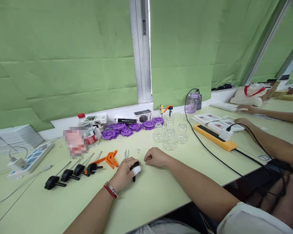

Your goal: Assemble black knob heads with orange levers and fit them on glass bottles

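My left hand [125,174] rests on the pale green table [148,198], fingers curled around a small black handle part [134,166]; one finger wears a white bandage. My right hand [156,157] lies just to its right, fingers pinched closed on something too small to make out. A few thin metal pins [126,153] lie just beyond my left hand. Several black-handled tools with metal shafts [70,174] are lined up to the left, beside orange plastic pieces [111,159].
Purple plastic wheels [132,126], small clear glass jars [169,135], a water bottle [88,130] and boxes sit near the window sill. An orange power strip [215,138] with black cables lies to the right. Another person's arms [263,136] rest at far right. A white power strip [29,161] lies left.
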`<state>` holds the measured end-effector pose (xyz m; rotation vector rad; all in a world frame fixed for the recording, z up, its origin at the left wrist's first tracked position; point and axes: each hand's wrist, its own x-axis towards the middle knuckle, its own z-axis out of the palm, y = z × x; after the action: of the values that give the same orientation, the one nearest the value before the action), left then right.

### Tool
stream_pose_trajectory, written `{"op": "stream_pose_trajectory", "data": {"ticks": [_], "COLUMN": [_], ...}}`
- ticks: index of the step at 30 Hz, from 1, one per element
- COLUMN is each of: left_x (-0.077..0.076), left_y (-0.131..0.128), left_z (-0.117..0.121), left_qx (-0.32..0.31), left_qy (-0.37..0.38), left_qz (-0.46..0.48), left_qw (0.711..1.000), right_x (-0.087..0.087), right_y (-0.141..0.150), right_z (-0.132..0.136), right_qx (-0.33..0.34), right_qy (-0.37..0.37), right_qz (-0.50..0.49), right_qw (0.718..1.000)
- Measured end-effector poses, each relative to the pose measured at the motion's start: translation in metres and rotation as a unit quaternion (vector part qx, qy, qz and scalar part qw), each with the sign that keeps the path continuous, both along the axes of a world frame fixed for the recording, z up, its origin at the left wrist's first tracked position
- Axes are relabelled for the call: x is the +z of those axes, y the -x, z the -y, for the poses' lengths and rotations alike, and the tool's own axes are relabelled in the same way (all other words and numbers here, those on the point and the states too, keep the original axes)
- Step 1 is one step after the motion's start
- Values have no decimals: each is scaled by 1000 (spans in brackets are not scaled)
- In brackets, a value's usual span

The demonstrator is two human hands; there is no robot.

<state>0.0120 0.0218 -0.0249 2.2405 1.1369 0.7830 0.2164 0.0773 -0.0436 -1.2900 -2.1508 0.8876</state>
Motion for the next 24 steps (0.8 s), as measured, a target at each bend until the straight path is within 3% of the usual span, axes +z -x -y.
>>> {"op": "stream_pose_trajectory", "data": {"ticks": [12, 15, 19, 24], "left_x": [2, 1, 0, -4], "left_y": [-1, -1, -1, -1], "left_z": [1, 1, 0, -2], "left_qx": [-9, -10, -8, -11], "left_qy": [15, 16, 8, -6], "left_qz": [13, 17, 12, 6], "left_qw": [1000, 1000, 1000, 1000], "right_x": [1, 8, 17, 20], "right_y": [6, 8, 14, 21], "right_z": [4, 8, 17, 30], "right_qx": [31, 20, 25, 94], "right_qy": [-33, -87, -191, -208], "right_qz": [11, -15, -124, -109], "right_qw": [999, 996, 973, 967]}}
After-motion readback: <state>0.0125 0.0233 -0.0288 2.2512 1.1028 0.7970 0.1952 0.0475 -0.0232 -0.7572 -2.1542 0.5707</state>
